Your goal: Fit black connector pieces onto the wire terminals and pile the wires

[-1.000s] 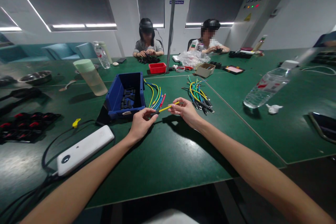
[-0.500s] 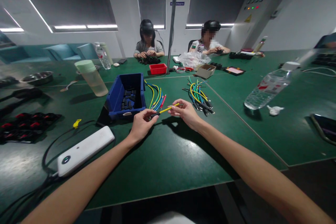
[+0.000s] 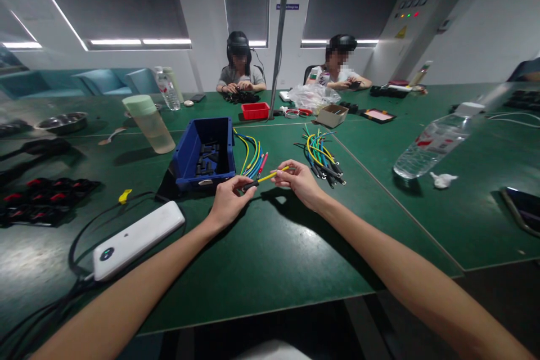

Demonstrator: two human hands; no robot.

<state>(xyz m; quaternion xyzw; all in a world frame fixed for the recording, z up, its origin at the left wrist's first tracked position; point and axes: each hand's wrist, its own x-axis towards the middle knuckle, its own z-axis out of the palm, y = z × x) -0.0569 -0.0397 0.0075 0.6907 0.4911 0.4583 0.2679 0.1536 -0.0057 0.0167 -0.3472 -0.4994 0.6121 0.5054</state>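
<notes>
Between my hands a short yellow wire [image 3: 267, 177] is held above the table. My left hand [image 3: 230, 199] pinches a black sleeve [image 3: 252, 184] at the wire's left end. The fingers of my right hand [image 3: 297, 180] close on the wire's other end. Just behind my left hand stands a blue bin [image 3: 181, 169] with black sleeves [image 3: 206, 160] in it. A bundle of coloured wires [image 3: 253, 152] lies right of the bin, one with a red end. Beyond my right hand is a second bundle of wires [image 3: 323, 154] with black sleeves and metal lugs.
A white power bank [image 3: 139, 242] with cables lies at left. A frosted bottle [image 3: 149, 126] stands beside the bin, and a water bottle [image 3: 434, 143] is at right near a phone [image 3: 523, 208]. Two people sit across the table behind a red tray [image 3: 255, 111] and a small box [image 3: 332, 115].
The view has shifted very slightly. Both hands keep the same hold on the yellow wire and its black sleeve.
</notes>
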